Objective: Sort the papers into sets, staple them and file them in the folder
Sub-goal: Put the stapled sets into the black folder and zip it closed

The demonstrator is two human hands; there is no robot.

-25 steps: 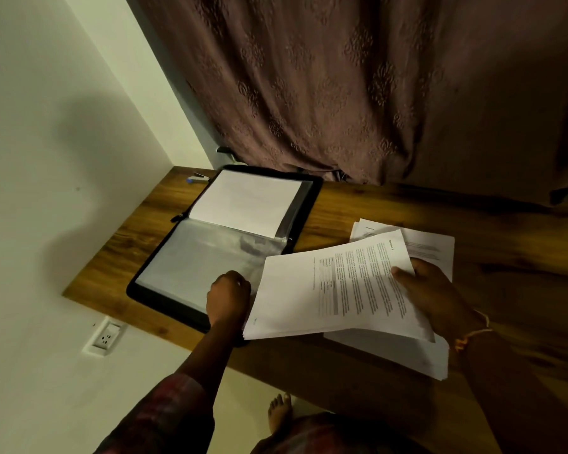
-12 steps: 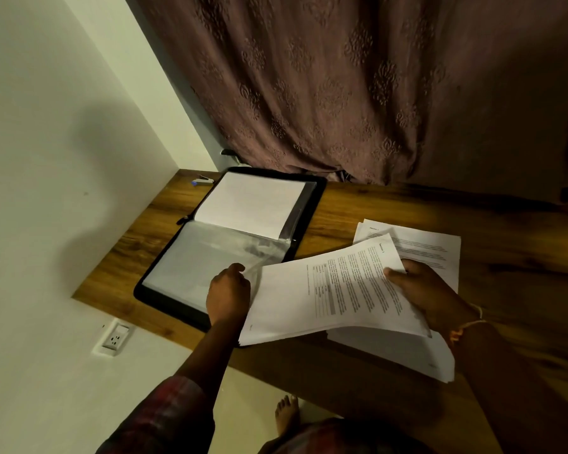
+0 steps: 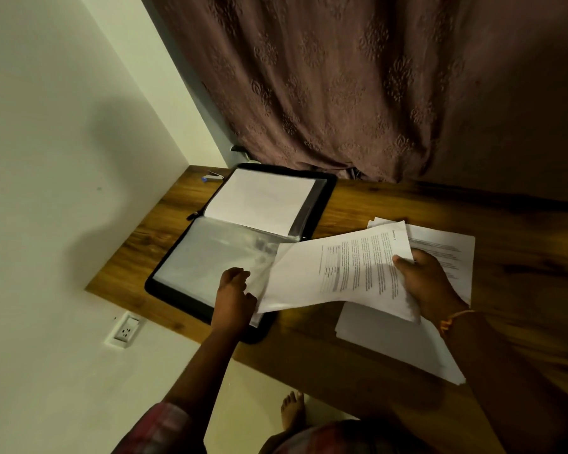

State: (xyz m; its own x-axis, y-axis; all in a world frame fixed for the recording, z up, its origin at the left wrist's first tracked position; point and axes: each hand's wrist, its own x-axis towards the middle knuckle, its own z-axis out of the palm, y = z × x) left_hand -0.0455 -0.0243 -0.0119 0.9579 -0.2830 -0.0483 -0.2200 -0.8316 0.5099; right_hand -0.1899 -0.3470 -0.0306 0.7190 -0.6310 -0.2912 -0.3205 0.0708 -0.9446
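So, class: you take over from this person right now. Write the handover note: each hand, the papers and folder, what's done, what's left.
Hands: left hand pinches the clear sleeve at its near edge; right hand holds the printed set next to it, not yet in.
Things: folder open on the table; loose pile under the right hand; stapler at the far left corner.
Done: white sheet in the folder's far half. Held set stapled or not: cannot tell.
Left: slide the set in, sort the pile.

Black folder (image 3: 325, 204), white papers (image 3: 341, 273)
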